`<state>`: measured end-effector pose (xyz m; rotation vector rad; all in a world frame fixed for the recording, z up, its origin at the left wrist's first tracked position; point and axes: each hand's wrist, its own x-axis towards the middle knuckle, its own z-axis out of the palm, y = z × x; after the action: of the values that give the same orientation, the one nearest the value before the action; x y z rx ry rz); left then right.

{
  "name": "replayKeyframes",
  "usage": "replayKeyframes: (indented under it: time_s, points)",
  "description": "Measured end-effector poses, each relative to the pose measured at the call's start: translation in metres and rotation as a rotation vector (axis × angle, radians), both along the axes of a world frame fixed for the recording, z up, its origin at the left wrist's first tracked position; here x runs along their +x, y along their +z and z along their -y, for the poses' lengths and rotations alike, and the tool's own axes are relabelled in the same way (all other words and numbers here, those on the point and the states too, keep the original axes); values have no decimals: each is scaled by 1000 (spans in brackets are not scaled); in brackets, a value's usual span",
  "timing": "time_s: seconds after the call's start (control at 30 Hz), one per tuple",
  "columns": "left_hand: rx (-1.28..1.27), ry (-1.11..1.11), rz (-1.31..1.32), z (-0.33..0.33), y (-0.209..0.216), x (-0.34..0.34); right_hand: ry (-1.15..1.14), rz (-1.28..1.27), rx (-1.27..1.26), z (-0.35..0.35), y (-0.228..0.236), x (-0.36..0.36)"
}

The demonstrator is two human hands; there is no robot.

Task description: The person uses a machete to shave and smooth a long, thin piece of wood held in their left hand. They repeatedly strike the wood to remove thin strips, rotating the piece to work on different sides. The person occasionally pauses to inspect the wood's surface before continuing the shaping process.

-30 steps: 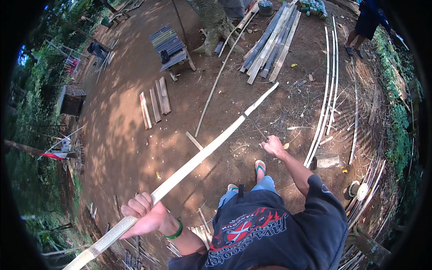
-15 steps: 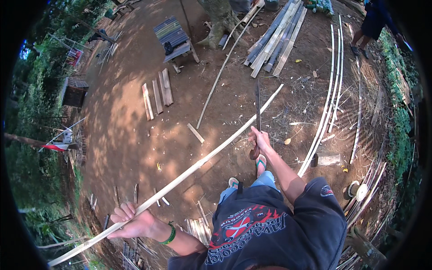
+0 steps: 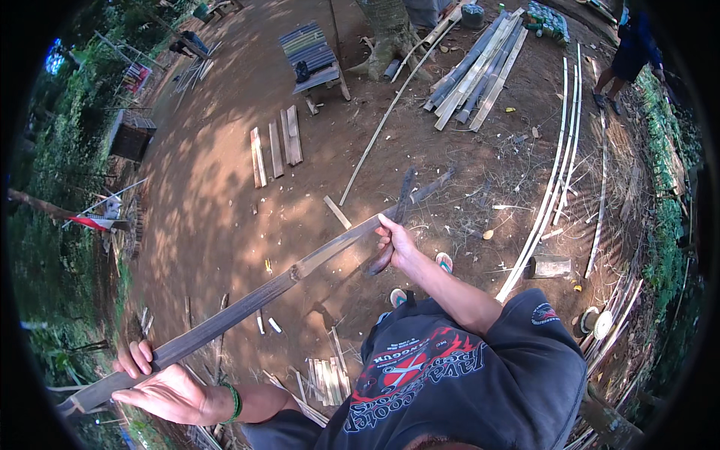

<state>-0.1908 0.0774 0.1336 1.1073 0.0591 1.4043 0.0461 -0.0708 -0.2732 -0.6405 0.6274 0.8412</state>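
A long split bamboo strip (image 3: 225,316) slants across in front of me, its dark, noded outer face upward. My left hand (image 3: 169,391) is closed on its lower left end, fingers over the far edge and the palm beneath. My right hand (image 3: 399,246) is wrapped round the brown handle of a machete (image 3: 381,260), with its thumb at the strip's near edge. The dark blade points up and away, crossing the strip close to its far right end. Just where blade and strip touch is hard to make out.
Split bamboo boards (image 3: 484,64) lie in a pile by a tree trunk (image 3: 386,34). Long pale strips (image 3: 559,150) curve along the right, near a short log (image 3: 551,267). A bamboo seat (image 3: 309,56) and short slats (image 3: 277,150) are farther off. Another person (image 3: 634,49) stands at far right.
The strip has turned from its pale narrow edge to its broad dark face. Both hands have shifted left, and the right hand has come lower, against the strip.
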Motion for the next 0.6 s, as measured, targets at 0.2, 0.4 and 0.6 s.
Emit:
replayKeyframes:
  time_s: [0.2,0.4,0.6]
  points:
    - [225,148,85,9,-77,36,-59,-40,125,-28,50,-52]
    - [-70,-139,52,41,-183,66,135,-8,110,-32,58,-77]
    - [86,-551,23,25,-169,82,343,179,-72,3,70,-70]
